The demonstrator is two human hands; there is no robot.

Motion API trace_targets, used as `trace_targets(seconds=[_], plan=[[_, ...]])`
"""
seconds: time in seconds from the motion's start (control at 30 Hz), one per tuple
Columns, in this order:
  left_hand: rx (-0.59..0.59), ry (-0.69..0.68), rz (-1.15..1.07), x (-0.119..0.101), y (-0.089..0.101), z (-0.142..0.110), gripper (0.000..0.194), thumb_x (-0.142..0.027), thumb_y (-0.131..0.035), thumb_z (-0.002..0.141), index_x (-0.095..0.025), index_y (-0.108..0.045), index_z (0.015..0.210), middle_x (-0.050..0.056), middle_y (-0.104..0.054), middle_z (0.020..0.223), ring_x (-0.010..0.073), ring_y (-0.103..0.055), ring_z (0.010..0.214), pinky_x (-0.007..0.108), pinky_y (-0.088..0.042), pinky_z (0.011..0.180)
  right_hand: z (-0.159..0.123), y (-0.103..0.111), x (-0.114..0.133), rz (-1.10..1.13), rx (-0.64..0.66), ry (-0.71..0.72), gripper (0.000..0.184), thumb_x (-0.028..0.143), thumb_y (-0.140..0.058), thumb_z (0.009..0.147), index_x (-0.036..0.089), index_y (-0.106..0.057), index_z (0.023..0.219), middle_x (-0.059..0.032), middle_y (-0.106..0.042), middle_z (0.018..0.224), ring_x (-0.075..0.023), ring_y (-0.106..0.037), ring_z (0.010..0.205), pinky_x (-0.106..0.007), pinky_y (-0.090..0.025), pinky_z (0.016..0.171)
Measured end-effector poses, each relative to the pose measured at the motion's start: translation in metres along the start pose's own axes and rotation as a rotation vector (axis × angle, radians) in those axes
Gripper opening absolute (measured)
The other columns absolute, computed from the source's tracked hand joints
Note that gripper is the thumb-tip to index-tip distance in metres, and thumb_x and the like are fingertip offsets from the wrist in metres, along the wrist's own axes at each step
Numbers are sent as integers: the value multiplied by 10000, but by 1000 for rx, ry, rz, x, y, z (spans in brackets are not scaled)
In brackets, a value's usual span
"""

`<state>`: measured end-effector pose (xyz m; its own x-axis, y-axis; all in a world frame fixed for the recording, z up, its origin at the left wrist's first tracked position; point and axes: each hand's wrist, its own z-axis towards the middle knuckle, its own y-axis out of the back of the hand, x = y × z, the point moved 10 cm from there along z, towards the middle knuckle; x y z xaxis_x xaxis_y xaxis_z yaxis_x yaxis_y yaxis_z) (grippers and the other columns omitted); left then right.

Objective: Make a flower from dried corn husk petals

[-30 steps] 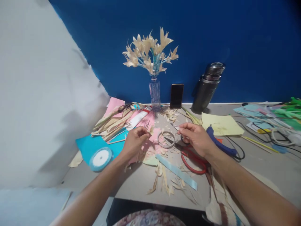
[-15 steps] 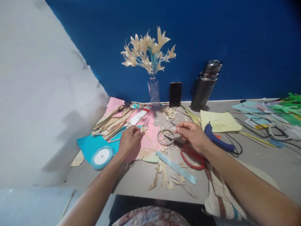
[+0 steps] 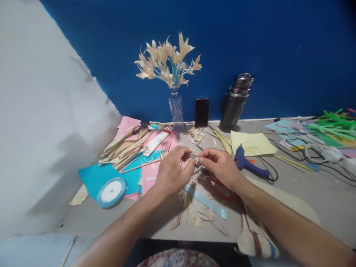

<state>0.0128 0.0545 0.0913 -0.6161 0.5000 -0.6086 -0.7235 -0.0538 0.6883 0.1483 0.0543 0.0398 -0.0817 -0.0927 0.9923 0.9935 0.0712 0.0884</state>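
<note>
My left hand and my right hand meet over the table with fingertips almost touching. Both are closed in a pinch around something small and pale, too hidden to name. Partly covered beneath them lies a roll of tape. Red-handled scissors rest under my right hand, their handles half hidden. A light blue ribbon strip and torn bits of dry husk are spread just in front of my hands. Pink paper shows left of my left hand.
Behind stand a clear vase of husk flowers, a phone and a thermos. A blue glue gun with its cord lies right, by yellow paper. Dry husks and a ribbon spool lie left.
My left hand has moved right, from above the pink paper to meet my right hand over the tape roll. My right hand has shifted slightly. The whole view has turned a little.
</note>
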Motion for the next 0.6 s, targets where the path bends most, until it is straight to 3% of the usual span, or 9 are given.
trace_targets(seconds=[0.2,0.3,0.37,0.47,0.53,0.6], plan=[[95,-98,404,-11,-23,2,93,-196,-532,811,-191,-590,739,47,-643,772,196,-581,712,318,-352,606,-8,-3,19,-387,-37,177,98,191,-598,841,185,-673,779,19,-654,674,-125,-562,627,-251,-412,633],[105,-85,498,1,-26,7,85,-208,-522,809,-190,-594,770,64,-647,788,215,-587,724,326,-337,592,-7,-1,18,-433,-50,131,111,151,-589,812,179,-650,724,16,-651,652,-124,-559,605,-242,-407,601],[50,-14,478,18,-14,14,94,-194,-509,807,-186,-597,776,68,-645,788,217,-589,727,327,-351,607,-5,6,14,-392,-73,62,99,166,-595,799,178,-642,713,20,-638,628,-117,-532,563,-231,-394,549],[-80,185,200,51,11,22,114,-145,-493,782,-180,-576,712,50,-617,721,193,-585,698,309,-396,628,-1,16,9,-302,-88,0,86,210,-622,785,175,-647,711,17,-641,631,-115,-523,547,-220,-391,511],[48,296,-260,65,-4,20,121,-175,-489,812,-179,-609,796,18,-610,687,158,-581,612,279,-421,581,2,17,6,-264,-57,-10,87,227,-635,781,172,-656,717,11,-653,650,-119,-542,567,-217,-403,518],[275,363,-615,58,-35,11,131,-273,-583,823,-188,-614,919,1,-624,715,144,-588,567,261,-432,534,4,13,1,-245,-9,-21,93,238,-634,789,171,-661,731,14,-653,651,-117,-538,564,-215,-399,512]])
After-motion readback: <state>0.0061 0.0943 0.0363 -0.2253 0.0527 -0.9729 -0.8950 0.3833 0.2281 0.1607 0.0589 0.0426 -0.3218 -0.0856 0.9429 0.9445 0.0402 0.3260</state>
